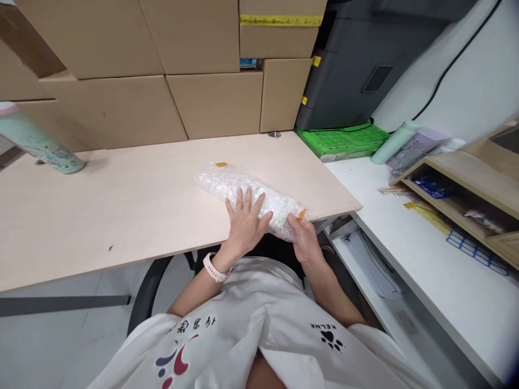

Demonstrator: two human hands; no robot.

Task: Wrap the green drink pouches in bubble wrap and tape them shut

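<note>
A long bundle in clear bubble wrap (279,204) lies slantwise near the front edge of the wooden table (133,205). Its near right end juts slightly past that edge. My left hand (245,219) rests on the wrap with fingers spread. With thumb and fingers, my right hand (304,237) grips the near right end, close to a piece of amber tape (302,214). Another bit of amber tape (221,164) shows at the far left end. What is inside the wrap cannot be made out.
Cardboard boxes (214,102) are stacked along the table's back. A mint tumbler (44,143) stands at the left. To the right are a green crate (343,141), a dark grey machine (344,70), a pale green bottle (395,143) and a wooden shelf unit (466,183) on a white desk (430,259).
</note>
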